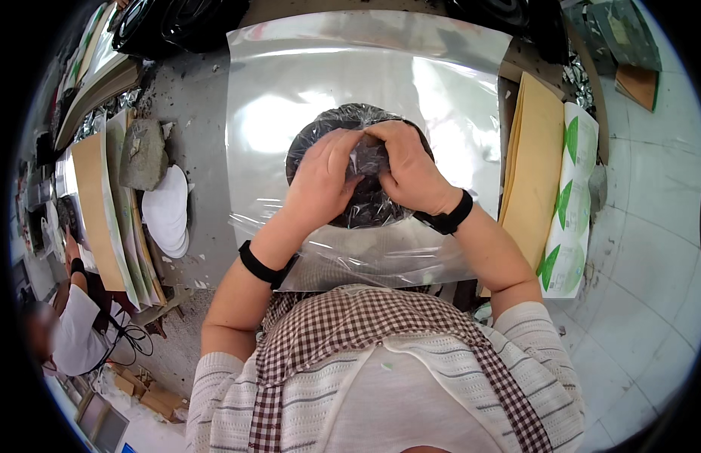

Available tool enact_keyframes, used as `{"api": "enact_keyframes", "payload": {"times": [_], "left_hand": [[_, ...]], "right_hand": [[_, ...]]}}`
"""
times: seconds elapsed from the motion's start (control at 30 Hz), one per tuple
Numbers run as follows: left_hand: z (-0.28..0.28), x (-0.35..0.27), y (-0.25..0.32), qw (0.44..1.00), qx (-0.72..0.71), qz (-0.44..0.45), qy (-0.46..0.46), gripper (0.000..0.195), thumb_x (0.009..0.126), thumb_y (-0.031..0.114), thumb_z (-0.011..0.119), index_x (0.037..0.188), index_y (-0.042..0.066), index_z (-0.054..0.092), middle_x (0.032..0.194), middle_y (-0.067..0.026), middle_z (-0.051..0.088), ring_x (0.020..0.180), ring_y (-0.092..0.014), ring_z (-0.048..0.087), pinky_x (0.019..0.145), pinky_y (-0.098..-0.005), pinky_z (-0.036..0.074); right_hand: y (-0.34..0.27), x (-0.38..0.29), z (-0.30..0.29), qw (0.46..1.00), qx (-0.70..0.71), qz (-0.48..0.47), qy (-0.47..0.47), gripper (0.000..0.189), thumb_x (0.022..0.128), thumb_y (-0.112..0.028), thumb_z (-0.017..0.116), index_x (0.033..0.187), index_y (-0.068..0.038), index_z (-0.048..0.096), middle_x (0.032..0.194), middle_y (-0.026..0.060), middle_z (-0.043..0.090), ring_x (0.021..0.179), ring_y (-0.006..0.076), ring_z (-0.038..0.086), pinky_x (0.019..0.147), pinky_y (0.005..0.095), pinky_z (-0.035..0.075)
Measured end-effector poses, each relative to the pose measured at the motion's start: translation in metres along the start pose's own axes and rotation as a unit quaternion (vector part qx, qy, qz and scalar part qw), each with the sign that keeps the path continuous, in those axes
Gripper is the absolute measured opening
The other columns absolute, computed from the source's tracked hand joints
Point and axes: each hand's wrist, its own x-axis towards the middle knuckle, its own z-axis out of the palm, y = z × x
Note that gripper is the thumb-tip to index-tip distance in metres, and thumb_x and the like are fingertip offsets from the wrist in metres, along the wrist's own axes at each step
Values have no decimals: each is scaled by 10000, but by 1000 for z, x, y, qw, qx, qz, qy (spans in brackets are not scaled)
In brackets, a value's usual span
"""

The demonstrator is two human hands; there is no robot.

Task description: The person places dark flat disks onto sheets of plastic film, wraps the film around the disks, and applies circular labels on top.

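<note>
A round dark cake-shaped object (367, 212) lies before me, covered in crinkled clear plastic film (350, 113). Beneath it spreads a large glossy sheet of clear plastic (260, 187), its near edge hanging close to my checked apron. My left hand (326, 172) curls over the left half of the round object, its fingers and thumb gathering the film near the centre. From the right, my right hand (415, 172) bends its fingers onto the same film. The fingertips of the two hands almost meet at the top. My palms hide part of the object.
Left of the plastic are a rough stone block (145, 156), white paper discs (166, 212) and upright card sheets (95, 209). To the right lie folded brown paper (532, 164) and green-and-white printed sheets (571, 221). Black glossy containers (200, 22) stand behind. Another person (81, 328) sits far left.
</note>
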Motion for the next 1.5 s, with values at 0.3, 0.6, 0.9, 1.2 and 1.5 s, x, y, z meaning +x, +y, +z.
{"api": "enact_keyframes", "payload": {"times": [0.3, 0.6, 0.9, 1.2, 1.5], "left_hand": [[2, 4, -18, 986, -160, -35, 5, 1285, 661, 533, 923, 1610, -50, 282, 1686, -325, 255, 1539, -507, 298, 1294, -558, 216], [12, 22, 13, 972, 201, 41, -114, 811, 838, 474, 795, 1549, 154, 572, 1697, -168, 384, 1570, -481, 286, 1286, -590, 225], [6, 23, 18, 971, 191, 7, -142, 706, 881, 522, 731, 1521, 247, 618, 1669, -159, 432, 1557, -487, 315, 1276, -611, 216], [17, 17, 11, 989, 140, -5, -54, 865, 842, 424, 834, 1573, 142, 468, 1626, -114, 483, 1568, -402, 338, 1293, -550, 254], [12, 16, 1, 992, 92, 72, -56, 947, 794, 441, 770, 1644, 194, 433, 1746, -161, 304, 1591, -456, 268, 1292, -611, 137]], "right_hand": [[-16, 19, 42, 963, -265, 43, 10, 844, 778, -321, 795, 1470, 49, 484, 1530, 267, 464, 1470, 430, 396, 1235, 548, 296], [21, 7, -80, 953, 254, 116, 115, 657, 867, -96, 736, 1482, -10, 520, 1468, 173, 579, 1296, 233, 611, 1070, 362, 492], [345, -126, -373, 663, -496, 554, 81, 295, 1033, -233, 568, 1122, -75, 802, 1208, 201, 768, 1125, 391, 745, 925, 514, 617], [124, -69, -321, 809, -447, 298, 238, 257, 825, -194, 791, 1040, -56, 769, 1033, 179, 763, 981, 377, 732, 816, 453, 582], [-37, -18, 19, 981, -178, -67, 24, 101, 781, -124, 670, 807, -32, 704, 920, 123, 659, 882, 313, 667, 787, 434, 574]]}}
